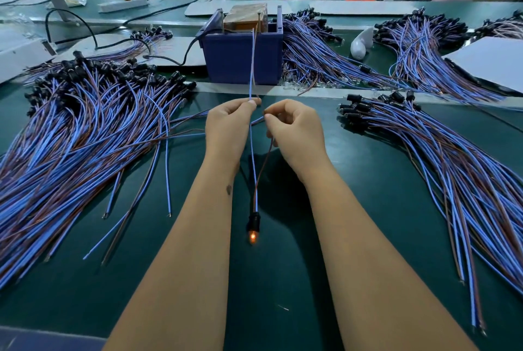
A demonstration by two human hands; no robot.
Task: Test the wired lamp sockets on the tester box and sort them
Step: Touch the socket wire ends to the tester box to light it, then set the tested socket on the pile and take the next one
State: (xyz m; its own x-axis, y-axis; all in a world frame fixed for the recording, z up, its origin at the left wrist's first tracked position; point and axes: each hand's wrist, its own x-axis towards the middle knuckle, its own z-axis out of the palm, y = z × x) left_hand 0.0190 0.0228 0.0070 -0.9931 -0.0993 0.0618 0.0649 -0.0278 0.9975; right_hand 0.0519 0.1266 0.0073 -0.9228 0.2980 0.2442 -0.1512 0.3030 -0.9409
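**Bulb glowing, both wires pinched**

Your left hand (226, 124) is up over the green bench (283, 280), thumb and forefinger pinching the blue wire (251, 67), which runs straight up and away to the top of the blue tester box (243, 56). Your right hand (294, 129) sits just beside it, fingers curled in, pinching the brown wire (261, 169) near its upper end. Where that brown end goes past your fingertips, I cannot tell.

Below your hands both wires drop down between your forearms to the black lamp socket (254, 219), hanging or lying over the bench, and there it is: the small bulb (252, 237) at its tip shows an orange glow.

To your left, a big pile of wired sockets (85, 124) fans out across the bench, black heads at the far end, loose wire tails toward you. To your right, a second pile (438, 158) lies the same way, heads near the pale strip. Behind the box, further bundles (325, 53) spread to the right, with a white plastic piece (360, 43) lying among them. A black cable (169, 59) snakes in to the box from the left.
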